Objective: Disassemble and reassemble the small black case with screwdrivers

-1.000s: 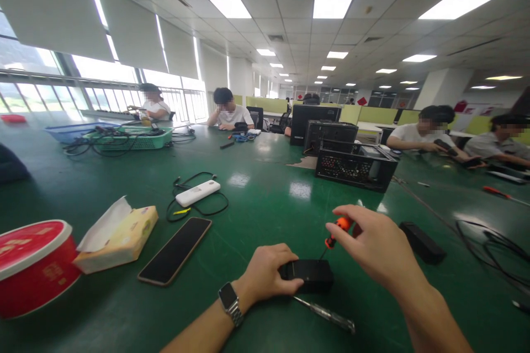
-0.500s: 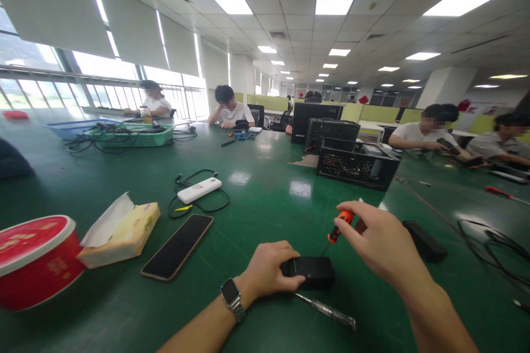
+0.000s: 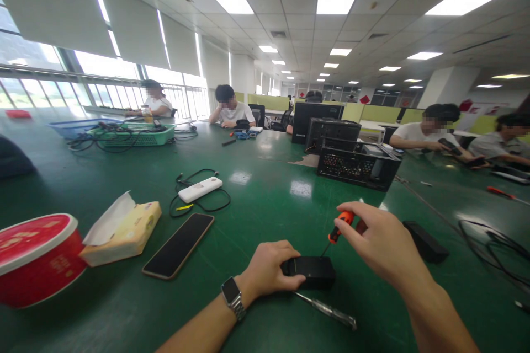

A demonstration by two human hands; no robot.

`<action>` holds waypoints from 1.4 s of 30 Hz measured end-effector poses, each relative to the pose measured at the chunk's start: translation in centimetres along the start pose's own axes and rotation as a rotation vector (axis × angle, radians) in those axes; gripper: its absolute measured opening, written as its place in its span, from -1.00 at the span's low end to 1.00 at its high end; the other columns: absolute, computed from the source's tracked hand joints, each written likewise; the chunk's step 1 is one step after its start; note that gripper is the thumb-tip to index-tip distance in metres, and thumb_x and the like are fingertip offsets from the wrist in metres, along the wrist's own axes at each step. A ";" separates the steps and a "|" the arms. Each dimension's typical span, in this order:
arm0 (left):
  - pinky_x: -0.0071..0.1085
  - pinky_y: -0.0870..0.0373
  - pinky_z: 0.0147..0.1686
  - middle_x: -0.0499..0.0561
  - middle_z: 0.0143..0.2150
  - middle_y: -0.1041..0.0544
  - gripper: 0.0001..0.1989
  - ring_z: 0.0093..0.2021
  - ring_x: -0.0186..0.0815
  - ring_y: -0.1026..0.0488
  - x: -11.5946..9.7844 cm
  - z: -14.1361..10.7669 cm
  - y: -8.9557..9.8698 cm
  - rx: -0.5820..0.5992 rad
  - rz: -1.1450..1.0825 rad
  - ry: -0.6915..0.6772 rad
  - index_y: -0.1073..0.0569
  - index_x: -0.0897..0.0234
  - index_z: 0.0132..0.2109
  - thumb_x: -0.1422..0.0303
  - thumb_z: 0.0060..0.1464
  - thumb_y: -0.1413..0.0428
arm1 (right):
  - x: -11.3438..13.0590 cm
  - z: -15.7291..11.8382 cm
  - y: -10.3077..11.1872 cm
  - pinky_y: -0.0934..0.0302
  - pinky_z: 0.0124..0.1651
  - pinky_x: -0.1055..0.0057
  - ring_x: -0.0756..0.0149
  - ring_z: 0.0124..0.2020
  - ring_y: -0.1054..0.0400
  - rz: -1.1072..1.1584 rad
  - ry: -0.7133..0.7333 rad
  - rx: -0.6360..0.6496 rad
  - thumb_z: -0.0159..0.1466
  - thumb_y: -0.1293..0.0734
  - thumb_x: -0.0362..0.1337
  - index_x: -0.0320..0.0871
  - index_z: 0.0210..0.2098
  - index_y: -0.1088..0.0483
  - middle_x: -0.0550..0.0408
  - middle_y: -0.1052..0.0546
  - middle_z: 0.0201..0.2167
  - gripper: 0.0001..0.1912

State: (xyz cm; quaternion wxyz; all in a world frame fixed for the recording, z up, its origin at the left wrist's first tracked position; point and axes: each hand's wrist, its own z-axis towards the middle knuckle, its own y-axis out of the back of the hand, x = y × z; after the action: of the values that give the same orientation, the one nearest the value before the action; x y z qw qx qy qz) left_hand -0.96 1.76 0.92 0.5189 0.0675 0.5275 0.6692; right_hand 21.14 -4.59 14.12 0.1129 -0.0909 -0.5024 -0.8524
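Note:
A small black box lies on the green table, its left end gripped between the thumb and fingers of my left hand. My right hand pinches an orange and black screwdriver by its handle. The shaft slants down and its tip meets the back edge of the box's top. Just in front of the box lies a second screwdriver with a clear handle. Another black block rests to the right, partly behind my right hand.
At left are a phone, a tissue pack and a red tub. Behind them sits a white device with cable. Open computer cases stand farther back. Cables lie at right; several people sit around the table.

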 end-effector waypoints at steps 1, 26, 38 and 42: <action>-0.47 -0.41 -0.31 0.02 -0.29 -0.57 -0.66 -0.34 -0.28 -0.50 0.0 0.0 0.0 0.000 -0.003 -0.001 -0.59 0.27 -0.16 0.22 -0.11 -0.28 | 0.0 0.0 0.0 -0.20 -0.31 0.33 0.18 -0.28 -0.46 -0.008 -0.011 0.007 0.21 -0.31 -0.09 0.05 -0.18 -0.47 0.20 -0.59 -0.23 -0.79; -0.48 -0.42 -0.30 0.03 -0.28 -0.57 -0.66 -0.33 -0.28 -0.51 0.1 -0.1 -0.2 -0.010 -0.012 0.001 -0.58 0.26 -0.15 0.20 -0.09 -0.26 | 0.1 0.0 0.2 -0.19 -0.37 0.33 0.15 -0.29 -0.48 -0.012 -0.024 0.068 0.21 -0.29 -0.06 0.03 -0.17 -0.50 0.16 -0.61 -0.31 -0.73; -0.48 -0.42 -0.30 0.03 -0.28 -0.57 -0.66 -0.33 -0.27 -0.51 -0.1 0.0 -0.1 0.000 -0.018 0.003 -0.59 0.29 -0.15 0.22 -0.10 -0.27 | -0.1 0.0 0.2 -0.22 -0.32 0.33 0.18 -0.27 -0.49 -0.019 0.037 0.049 0.20 -0.29 -0.10 0.03 -0.16 -0.49 0.16 -0.60 -0.25 -0.75; -0.47 -0.42 -0.29 0.04 -0.27 -0.57 -0.65 -0.33 -0.27 -0.51 0.0 -0.1 -0.2 -0.005 -0.014 0.000 -0.59 0.28 -0.14 0.22 -0.09 -0.27 | 0.0 -0.1 0.1 -0.23 -0.31 0.33 0.17 -0.26 -0.49 -0.019 0.037 0.053 0.21 -0.29 -0.08 0.04 -0.15 -0.49 0.16 -0.60 -0.23 -0.73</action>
State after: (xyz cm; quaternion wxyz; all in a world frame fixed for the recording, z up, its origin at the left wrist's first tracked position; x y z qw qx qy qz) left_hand -0.93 1.68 0.68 0.5239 0.0624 0.5263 0.6668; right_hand 21.17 -4.74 14.20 0.1165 -0.0672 -0.5235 -0.8413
